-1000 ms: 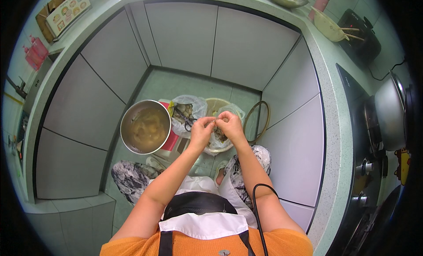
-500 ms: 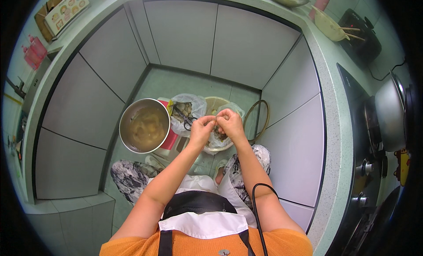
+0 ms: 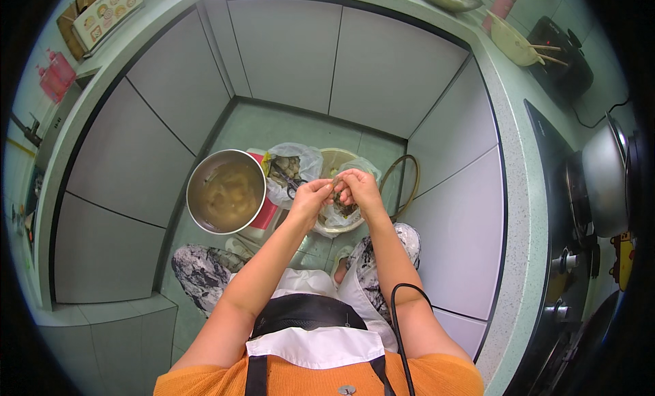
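Over a pale bin lined with a clear plastic bag, my two hands meet in front of me. My left hand pinches one end of a small greyish-brown piece, too small to name. The fingers of my right hand are closed on its other side. Dark scraps lie in the bag beneath my hands. Just left of them, scissors with dark handles rest on an open plastic bag of greyish lumps. Farther left is a metal basin of cloudy water with yellowish pieces in it.
A red object sits under the basin and bag. Right of the bin, a hoop-like brown rim leans by the cabinet. Grey cabinets and a counter surround me. A pot stands on the stove at right.
My right hand's fingers have spread slightly, and the small piece now shows more between my fingertips. The view has shifted a little; the things on the floor appear unmoved.
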### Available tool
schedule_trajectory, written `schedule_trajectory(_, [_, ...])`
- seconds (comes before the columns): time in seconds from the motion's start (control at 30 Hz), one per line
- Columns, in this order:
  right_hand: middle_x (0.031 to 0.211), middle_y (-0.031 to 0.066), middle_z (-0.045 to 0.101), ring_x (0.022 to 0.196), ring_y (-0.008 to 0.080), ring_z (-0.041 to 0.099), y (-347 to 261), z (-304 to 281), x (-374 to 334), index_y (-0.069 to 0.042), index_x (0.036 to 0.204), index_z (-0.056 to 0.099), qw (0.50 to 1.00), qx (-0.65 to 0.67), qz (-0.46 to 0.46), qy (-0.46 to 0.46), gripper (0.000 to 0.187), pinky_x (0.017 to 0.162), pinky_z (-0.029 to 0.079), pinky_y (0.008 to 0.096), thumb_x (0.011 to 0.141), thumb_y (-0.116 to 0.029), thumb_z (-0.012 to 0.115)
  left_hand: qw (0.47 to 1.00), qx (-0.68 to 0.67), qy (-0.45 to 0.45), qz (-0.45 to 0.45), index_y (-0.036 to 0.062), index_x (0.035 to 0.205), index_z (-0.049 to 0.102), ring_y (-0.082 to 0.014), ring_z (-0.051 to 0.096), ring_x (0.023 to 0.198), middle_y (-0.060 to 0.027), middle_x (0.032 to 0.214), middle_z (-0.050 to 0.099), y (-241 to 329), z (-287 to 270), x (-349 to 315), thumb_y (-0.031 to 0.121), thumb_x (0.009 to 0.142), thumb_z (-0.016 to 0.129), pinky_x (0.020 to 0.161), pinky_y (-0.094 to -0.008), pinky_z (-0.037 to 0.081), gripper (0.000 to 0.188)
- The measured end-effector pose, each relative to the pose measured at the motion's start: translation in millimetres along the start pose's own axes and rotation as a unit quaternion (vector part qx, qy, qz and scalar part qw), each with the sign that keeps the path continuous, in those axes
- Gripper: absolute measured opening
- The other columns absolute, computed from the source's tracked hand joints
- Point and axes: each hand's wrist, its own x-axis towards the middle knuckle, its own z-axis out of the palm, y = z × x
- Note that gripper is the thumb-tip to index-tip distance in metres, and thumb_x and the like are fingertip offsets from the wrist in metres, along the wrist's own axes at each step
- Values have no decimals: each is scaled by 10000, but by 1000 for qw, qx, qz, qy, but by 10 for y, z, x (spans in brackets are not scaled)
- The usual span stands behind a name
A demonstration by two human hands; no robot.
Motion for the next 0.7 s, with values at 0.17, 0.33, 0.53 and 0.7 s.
schedule_trajectory(0.17, [706,53,620,461,61,532,27,3,23,-19,906,585,1000,17,9,-14,185,402,438,178,890,-149,456,999,-38,-3,-16,-12,999,595,-96,546,652,-29,805,607,-4,-56,13,92,880,550,581,-222,465,165])
schedule_trajectory(0.33, [723,34,605,470,51,511,52,19,50,-29,947,577,1000,-15,6,-14,175,405,415,175,891,-149,462,992,-102,-16,-66,18,1123,515,-95,540,641,-36,815,596,8,-187,-4,106,893,533,559,-224,457,247])
schedule_trajectory(0.53, [718,12,590,465,49,494,127,62,125,-49,967,582,997,-64,-36,9,159,413,390,182,878,-150,497,998,13,39,-42,46,1154,500,-72,466,561,9,719,528,-1,-356,-140,166,926,466,504,-195,385,260])
schedule_trajectory(0.7, [696,35,622,495,95,556,187,177,206,-40,939,606,969,-241,-47,26,188,472,442,242,841,-178,525,976,213,47,27,52,1035,597,-60,406,492,33,621,472,-15,-812,-136,143,913,457,439,-205,339,207])
